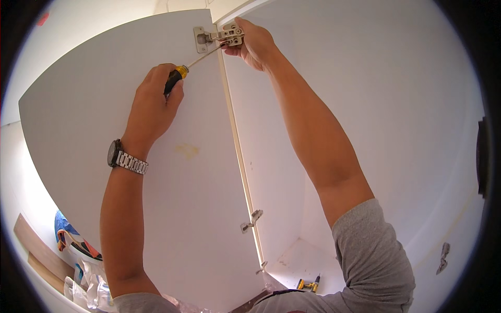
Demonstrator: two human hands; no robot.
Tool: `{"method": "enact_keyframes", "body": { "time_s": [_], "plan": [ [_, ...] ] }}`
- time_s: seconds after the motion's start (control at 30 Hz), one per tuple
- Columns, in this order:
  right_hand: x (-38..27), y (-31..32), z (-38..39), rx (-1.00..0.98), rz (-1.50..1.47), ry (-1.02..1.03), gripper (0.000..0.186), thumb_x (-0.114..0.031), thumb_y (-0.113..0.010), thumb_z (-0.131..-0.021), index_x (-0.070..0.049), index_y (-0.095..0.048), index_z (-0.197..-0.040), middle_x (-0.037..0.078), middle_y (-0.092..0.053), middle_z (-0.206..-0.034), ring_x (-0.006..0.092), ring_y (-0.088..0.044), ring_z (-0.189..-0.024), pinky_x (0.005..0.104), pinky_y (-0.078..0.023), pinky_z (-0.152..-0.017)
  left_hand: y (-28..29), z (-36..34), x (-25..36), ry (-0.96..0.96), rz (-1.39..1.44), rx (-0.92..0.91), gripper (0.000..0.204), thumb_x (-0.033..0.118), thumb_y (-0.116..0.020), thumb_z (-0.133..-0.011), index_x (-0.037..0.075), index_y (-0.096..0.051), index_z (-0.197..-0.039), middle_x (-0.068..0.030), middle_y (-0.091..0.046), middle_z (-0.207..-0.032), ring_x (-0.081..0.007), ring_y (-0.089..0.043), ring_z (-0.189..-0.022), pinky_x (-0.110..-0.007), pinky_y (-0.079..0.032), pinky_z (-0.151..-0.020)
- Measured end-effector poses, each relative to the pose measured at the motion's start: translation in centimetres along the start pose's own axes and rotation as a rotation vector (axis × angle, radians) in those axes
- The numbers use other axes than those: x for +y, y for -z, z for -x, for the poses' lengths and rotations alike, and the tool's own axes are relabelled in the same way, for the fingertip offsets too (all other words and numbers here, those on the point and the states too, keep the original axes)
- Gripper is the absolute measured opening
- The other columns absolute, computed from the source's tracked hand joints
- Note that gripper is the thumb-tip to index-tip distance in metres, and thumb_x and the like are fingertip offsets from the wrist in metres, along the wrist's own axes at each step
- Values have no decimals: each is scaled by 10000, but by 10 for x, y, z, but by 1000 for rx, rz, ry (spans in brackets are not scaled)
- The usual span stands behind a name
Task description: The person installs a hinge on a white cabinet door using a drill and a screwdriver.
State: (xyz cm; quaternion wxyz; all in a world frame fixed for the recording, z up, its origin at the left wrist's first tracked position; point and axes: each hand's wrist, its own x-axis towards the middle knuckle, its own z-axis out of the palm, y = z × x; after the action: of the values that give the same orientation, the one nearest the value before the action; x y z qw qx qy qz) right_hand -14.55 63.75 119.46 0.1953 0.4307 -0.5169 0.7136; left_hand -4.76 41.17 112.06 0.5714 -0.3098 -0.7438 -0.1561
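Observation:
My left hand is closed round the yellow and black handle of a screwdriver. Its thin shaft slants up to the right, and the tip meets the lower side of a metal cabinet hinge. My right hand grips that hinge from the right, fingers curled behind and under its arm. The hinge's cup plate is fixed to the white cabinet door near its top edge. Whether the screwdriver tip sits in a screw is too small to tell.
Lower on the door's edge are a second hinge and a third hinge. A yellow and black power drill lies at the bottom of the cabinet. Another hinge sits on the right panel. Plastic bags and boards stand at lower left.

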Motion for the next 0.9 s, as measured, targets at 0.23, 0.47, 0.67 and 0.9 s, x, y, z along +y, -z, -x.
{"method": "enact_keyframes", "body": {
  "time_s": [0.23, 0.47, 0.67, 0.9],
  "plan": [
    [15, 8, 4, 6, 21, 37, 448, -333, -337, -1016, 68, -527, -1080, 181, -617, -924, 252, -622, -787, 388, -554, -772, 11, -19, 26, -248, -337, -64, 152, 56, -584, -880, 23, -558, -1026, -125, -590, -957, -323, -612, -832, -418, -520, -737],
    [11, 1, 4, 22, 27, 32, 414, -297, -359, -1007, 75, -533, -1054, 183, -618, -917, 247, -627, -771, 388, -573, -775, 28, -61, 51, -581, -797, -102, 228, 36, -594, -885, 51, -579, -1113, -57, -594, -1036, -219, -582, -1017, -340, -507, -917],
    [7, -3, 6, 12, 62, 59, 414, -283, -353, -1023, 91, -510, -1111, 185, -626, -988, 245, -646, -807, 375, -579, -768, 28, -64, 40, -688, -905, -55, 215, 38, -608, -866, 96, -591, -1073, -17, -602, -1054, -184, -567, -1045, -315, -480, -977],
    [2, -3, 8, 10, 105, 72, 420, -273, -356, -1020, 103, -506, -1133, 193, -634, -990, 255, -664, -823, 369, -583, -761, 24, -64, 42, -742, -879, -16, 244, 38, -619, -859, 98, -589, -1094, -21, -606, -1073, -186, -569, -1050, -316, -494, -962]
  ]
}}
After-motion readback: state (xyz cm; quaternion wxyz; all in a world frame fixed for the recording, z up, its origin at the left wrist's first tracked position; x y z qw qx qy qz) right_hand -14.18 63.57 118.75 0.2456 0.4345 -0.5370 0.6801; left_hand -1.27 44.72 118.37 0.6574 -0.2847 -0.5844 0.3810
